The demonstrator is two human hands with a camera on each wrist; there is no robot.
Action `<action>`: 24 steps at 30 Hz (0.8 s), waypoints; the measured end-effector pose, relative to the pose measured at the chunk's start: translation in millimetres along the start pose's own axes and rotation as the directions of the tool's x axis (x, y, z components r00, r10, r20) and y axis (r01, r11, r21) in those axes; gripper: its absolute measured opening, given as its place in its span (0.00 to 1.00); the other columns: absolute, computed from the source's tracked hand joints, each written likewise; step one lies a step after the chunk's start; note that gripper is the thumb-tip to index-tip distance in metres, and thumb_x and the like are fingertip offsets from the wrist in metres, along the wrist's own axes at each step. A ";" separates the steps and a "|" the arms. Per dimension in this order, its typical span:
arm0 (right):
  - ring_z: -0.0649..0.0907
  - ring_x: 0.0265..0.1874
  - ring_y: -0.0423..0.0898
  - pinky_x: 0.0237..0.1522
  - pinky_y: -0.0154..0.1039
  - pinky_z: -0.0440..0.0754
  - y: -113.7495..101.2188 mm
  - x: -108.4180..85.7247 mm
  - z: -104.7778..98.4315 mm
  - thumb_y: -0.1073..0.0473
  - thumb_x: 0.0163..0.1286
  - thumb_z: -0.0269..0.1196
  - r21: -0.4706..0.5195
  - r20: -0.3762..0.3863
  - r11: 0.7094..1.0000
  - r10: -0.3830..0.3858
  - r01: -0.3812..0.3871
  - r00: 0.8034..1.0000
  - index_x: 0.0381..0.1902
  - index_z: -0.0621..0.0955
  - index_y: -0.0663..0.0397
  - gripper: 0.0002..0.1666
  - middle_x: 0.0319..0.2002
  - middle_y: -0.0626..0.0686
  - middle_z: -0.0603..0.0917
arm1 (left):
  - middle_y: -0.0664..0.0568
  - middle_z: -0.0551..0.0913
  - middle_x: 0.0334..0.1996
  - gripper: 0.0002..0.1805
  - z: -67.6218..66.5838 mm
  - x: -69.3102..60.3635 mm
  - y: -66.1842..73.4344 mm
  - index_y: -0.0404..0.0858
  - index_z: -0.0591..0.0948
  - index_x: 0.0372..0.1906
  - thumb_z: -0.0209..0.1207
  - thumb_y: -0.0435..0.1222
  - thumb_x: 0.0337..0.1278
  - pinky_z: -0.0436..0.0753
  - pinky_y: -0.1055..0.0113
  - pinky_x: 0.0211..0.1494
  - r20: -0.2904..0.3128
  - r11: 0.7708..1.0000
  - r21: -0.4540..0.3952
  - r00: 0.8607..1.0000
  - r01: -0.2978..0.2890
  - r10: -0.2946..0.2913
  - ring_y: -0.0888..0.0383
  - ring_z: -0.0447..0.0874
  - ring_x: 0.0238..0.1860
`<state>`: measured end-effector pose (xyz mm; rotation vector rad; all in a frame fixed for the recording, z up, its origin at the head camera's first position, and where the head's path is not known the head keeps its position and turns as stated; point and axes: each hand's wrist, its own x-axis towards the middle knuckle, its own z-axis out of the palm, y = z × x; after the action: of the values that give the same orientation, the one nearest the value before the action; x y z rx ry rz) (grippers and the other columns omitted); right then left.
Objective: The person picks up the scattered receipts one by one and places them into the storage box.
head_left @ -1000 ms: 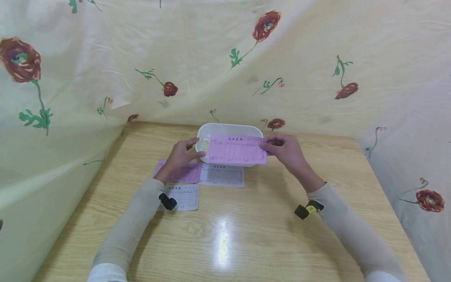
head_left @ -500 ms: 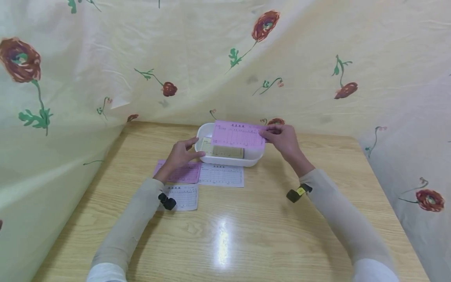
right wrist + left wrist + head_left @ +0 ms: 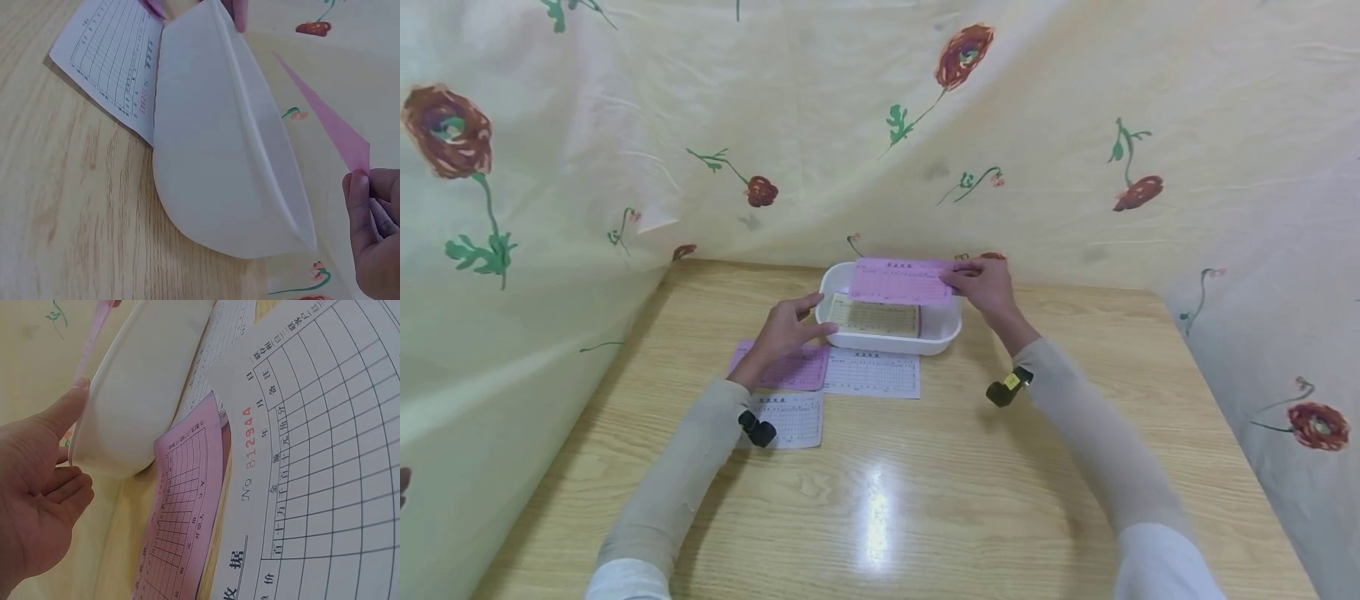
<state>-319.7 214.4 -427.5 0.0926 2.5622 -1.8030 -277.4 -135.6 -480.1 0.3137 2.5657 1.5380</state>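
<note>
While half-curled, hands [image 3: 782, 333] [image 3: 988, 292] on tub [image 3: 891, 343], slip [image 3: 897, 282]

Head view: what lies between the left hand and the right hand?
The tub, with a yellow slip in it, and the pink slip that the right hand pinches above the tub. The head view shows this.

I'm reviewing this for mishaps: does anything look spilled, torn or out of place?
Nothing stands out: I see no spill or tear. The white tub stands upright, a yellowish slip lies inside, and the right hand pinches a pink slip.
</note>
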 end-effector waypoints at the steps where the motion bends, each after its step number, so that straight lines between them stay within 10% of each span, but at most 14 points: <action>1: 0.89 0.36 0.42 0.49 0.41 0.90 0.3 1.7 1.8 0.64 0.66 0.71 -0.004 -0.003 1.000 0.004 -0.004 1.000 0.54 0.83 0.68 0.20 0.51 0.67 0.86 | 0.47 0.64 0.77 0.45 0.1 0.1 -0.1 0.37 0.66 0.76 0.72 0.46 0.57 0.70 0.55 0.77 0.000 1.000 0.001 1.000 -0.001 0.001 0.45 0.64 0.76; 16: 0.90 0.40 0.52 0.43 0.41 0.91 10.5 14.5 29.2 0.59 0.66 0.73 -0.246 -0.004 0.969 -0.008 0.007 1.000 0.49 0.87 0.60 0.16 0.45 0.62 0.89 | 0.46 0.64 0.77 0.44 0.9 -0.3 -0.5 0.36 0.67 0.75 0.73 0.45 0.57 0.72 0.56 0.76 -0.011 1.000 0.008 1.000 -0.004 0.004 0.45 0.65 0.75; 24: 0.91 0.36 0.52 0.43 0.45 0.91 11.3 16.3 35.6 0.62 0.66 0.72 -0.222 0.019 0.975 -0.009 0.013 1.000 0.50 0.86 0.65 0.16 0.44 0.65 0.89 | 0.47 0.65 0.77 0.44 1.3 -1.3 1.2 0.37 0.67 0.75 0.73 0.45 0.57 0.70 0.56 0.77 -0.016 1.000 0.012 1.000 0.009 -0.009 0.46 0.65 0.76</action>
<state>-336.4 185.4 -450.8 0.0605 2.7351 -1.4992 -275.7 -134.2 -479.7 0.2923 2.5857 1.5291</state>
